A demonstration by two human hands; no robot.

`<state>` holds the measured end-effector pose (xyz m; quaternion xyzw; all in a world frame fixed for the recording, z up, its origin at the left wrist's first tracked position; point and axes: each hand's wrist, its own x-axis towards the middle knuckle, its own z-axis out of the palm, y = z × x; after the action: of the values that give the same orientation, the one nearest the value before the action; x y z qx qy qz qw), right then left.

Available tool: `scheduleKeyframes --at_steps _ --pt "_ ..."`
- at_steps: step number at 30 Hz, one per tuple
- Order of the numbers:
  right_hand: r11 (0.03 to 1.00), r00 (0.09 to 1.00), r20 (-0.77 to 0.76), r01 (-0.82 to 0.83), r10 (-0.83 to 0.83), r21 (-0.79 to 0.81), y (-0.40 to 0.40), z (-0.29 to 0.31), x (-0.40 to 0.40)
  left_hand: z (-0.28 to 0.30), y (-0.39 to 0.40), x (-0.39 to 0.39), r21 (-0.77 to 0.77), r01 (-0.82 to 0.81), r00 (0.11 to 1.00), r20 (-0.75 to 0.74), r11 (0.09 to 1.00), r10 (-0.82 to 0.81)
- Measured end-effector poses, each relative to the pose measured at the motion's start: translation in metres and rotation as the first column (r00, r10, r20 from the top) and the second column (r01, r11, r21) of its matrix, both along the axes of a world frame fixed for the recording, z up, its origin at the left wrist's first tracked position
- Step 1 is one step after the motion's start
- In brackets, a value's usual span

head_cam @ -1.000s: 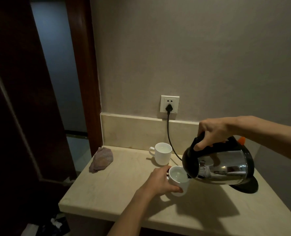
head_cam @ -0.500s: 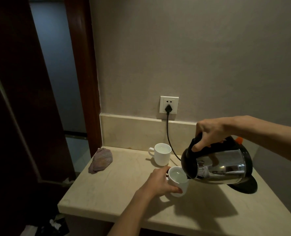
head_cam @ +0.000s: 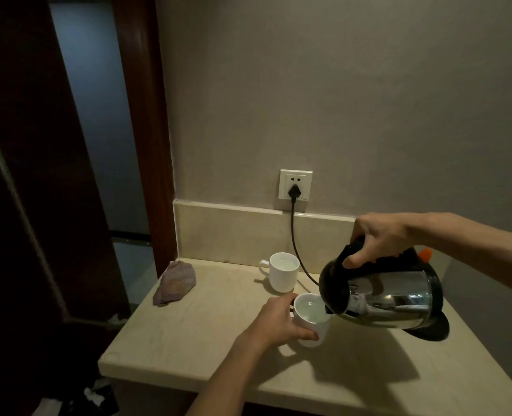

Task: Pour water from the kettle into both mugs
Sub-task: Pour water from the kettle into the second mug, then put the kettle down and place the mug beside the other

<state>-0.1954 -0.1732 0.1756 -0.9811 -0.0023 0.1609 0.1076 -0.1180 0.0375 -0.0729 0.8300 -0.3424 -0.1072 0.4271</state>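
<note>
A steel kettle (head_cam: 392, 298) with black trim is tipped to the left, its spout over the near white mug (head_cam: 311, 313). My right hand (head_cam: 374, 238) grips the kettle's black handle from above. My left hand (head_cam: 278, 321) wraps the near mug's left side and holds it on the counter. Water shows inside this mug. A second white mug (head_cam: 283, 276) stands behind it near the wall, handle to the left, with water in it.
The beige counter (head_cam: 188, 340) ends at a left edge with a drop to the floor. A folded purple cloth (head_cam: 176, 282) lies at the back left. A black cord (head_cam: 296, 253) runs from the wall socket (head_cam: 295, 185) to the black kettle base (head_cam: 431, 328).
Almost nothing differs: the kettle stays tipped over the near mug and both hands keep their grip. The view has shifted only slightly.
</note>
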Motion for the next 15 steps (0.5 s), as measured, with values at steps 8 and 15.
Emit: scheduleKeyframes --at_steps 8,15 --pt "0.975 0.969 0.198 0.110 -0.149 0.195 -0.042 -0.035 -0.036 -0.001 0.000 0.001 0.007 0.010 1.000 0.003 1.000 -0.010" --pt "0.782 0.787 0.333 0.280 -0.519 0.556 -0.088 -0.079 -0.077 -0.001 -0.002 0.001 0.006 0.035 0.999 0.003 0.999 -0.035"
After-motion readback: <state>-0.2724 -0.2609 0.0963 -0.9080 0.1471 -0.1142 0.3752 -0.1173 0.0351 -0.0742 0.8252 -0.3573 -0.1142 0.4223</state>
